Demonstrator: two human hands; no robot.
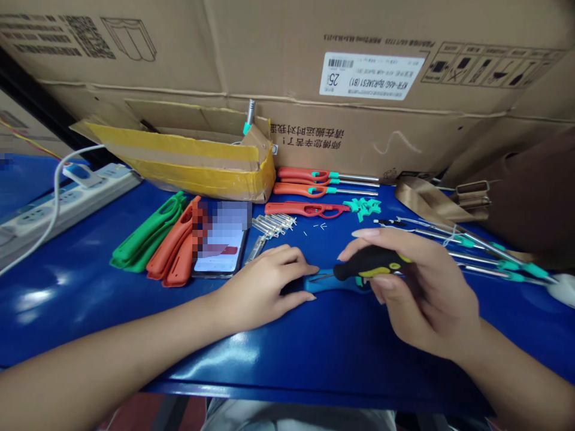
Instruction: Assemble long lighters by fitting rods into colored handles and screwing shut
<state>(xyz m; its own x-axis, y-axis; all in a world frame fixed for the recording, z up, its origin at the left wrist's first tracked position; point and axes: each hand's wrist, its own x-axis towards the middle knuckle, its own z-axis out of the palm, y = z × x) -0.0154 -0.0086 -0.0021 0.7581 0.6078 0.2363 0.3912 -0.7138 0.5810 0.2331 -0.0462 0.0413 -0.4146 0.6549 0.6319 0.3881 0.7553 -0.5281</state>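
My right hand (422, 293) is closed around a screwdriver (368, 263) with a black and yellow handle; its tip points left at a blue plastic lighter shell (335, 285) lying on the blue table (314, 347). My left hand (269, 281) rests on the left end of that blue shell, its fingers curled and pressing it down. Just behind the hands lie a few small metal parts (320, 226).
Green shells (148, 233) and orange shells (177, 248) lie at left beside a phone (222, 245). Behind are metal pins (272, 224), assembled red lighters (314, 182), teal clips (363, 206), metal rods (485, 254), a taped carton (188, 158), a power strip (67, 191) and big cardboard boxes (287, 78).
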